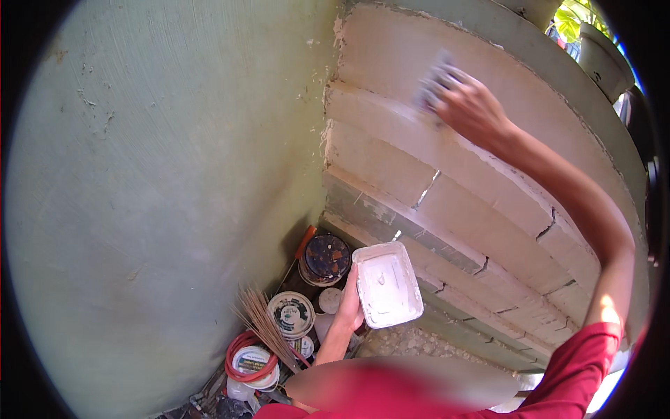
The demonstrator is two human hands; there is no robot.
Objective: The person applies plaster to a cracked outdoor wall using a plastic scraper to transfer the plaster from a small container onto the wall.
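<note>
My left hand (349, 305) grips the left side of a white rectangular plastic tub (363, 286), holding it tilted so its inside shows. Pale residue coats the tub's walls and bottom. High on the pinkish block wall (391, 42), my right hand (467, 103) is closed around a small grey pad-like thing (436, 80). Motion smears that thing, so its exact kind cannot be told. It appears to be against the wall's upper band, above a ledge-like seam.
A plain greenish wall (160, 174) meets the block wall at a corner. Below stand a dark-lidded bucket (328, 257), a white-lidded tub (291, 314), a stick bundle (262, 318) and a red hose coil (232, 359). Flower pots (604, 59) stand along the wall's top.
</note>
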